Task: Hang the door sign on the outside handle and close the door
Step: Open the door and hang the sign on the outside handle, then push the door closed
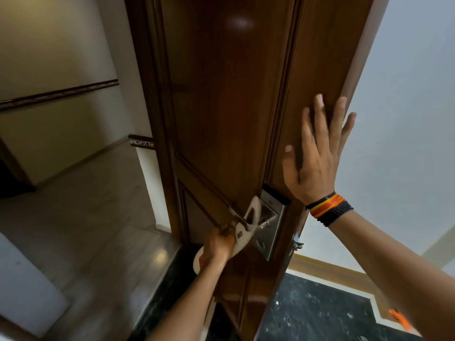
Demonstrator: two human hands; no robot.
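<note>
White card sign (246, 223), looped over the metal handle (267, 221) at 6 o'clock, on the brown door (221, 107). Left hand (219, 244) closed around the sign's lower half. Right hand (317, 156), at 3 o'clock, flat and open on the door edge, holding nothing. Threads (328, 209) at wrist.

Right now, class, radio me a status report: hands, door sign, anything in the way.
Left hand gripping door sign, its loop at the handle. Right hand flat on door edge. Door open. No obstruction seen.
</note>
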